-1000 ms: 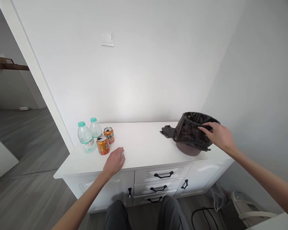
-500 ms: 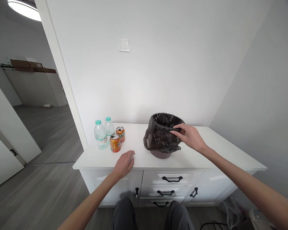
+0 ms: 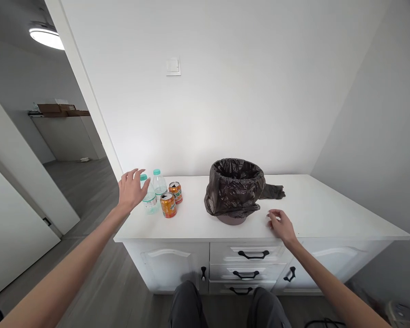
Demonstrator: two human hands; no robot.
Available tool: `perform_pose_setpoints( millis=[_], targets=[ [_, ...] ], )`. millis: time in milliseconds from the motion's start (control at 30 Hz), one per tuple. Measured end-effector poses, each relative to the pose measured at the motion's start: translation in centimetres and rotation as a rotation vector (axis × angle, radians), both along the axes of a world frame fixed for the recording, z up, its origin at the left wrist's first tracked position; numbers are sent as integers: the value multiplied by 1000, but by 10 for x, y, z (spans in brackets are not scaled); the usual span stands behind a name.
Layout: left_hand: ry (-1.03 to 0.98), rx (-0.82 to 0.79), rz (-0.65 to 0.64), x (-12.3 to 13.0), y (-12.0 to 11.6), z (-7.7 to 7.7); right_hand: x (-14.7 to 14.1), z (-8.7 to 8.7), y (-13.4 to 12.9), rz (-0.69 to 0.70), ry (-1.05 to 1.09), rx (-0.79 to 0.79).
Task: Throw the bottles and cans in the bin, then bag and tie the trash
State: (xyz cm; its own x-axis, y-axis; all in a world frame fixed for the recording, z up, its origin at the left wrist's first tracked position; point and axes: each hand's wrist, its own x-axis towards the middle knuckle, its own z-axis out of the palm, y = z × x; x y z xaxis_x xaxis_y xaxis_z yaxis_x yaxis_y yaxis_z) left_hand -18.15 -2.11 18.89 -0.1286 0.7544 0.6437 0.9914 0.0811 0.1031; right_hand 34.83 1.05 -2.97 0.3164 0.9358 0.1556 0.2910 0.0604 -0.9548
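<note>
My left hand (image 3: 131, 189) is open, its fingers spread beside the cap of the nearer clear plastic bottle (image 3: 151, 202) and partly covering it. I cannot tell if it touches the bottle. A second bottle (image 3: 159, 183) with a green cap stands just behind. Two orange drink cans (image 3: 168, 206) stand upright to the right of the bottles, their tops opened. In the middle is a trash bin (image 3: 231, 220) lined with a black garbage bag (image 3: 234, 196), folded over its rim. My right hand (image 3: 282, 225) hovers right of the bin near the front edge, loosely curled and holding nothing.
Everything stands on a white cabinet top (image 3: 314, 205) against a wall with a light switch (image 3: 173, 67). Part of the black bag's plastic (image 3: 274, 191) lies flat behind the bin to the right. Drawers with black handles (image 3: 253, 254) are below. A doorway opens at left.
My left hand has moved left and up from the front edge to the bottles, fingers spreading. My right hand has let go of the bag's rim and dropped toward the cabinet's front edge.
</note>
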Motion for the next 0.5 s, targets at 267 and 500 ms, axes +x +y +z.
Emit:
perform_pose_setpoints(
  millis=[267, 500],
  targets=[
    [-60, -145, 81, -7, -17, -2, 8, -2, 18, 145, -75, -10],
    [-30, 429, -78, 25, -85, 77, 11, -6, 18, 191, -153, 0]
  ],
)
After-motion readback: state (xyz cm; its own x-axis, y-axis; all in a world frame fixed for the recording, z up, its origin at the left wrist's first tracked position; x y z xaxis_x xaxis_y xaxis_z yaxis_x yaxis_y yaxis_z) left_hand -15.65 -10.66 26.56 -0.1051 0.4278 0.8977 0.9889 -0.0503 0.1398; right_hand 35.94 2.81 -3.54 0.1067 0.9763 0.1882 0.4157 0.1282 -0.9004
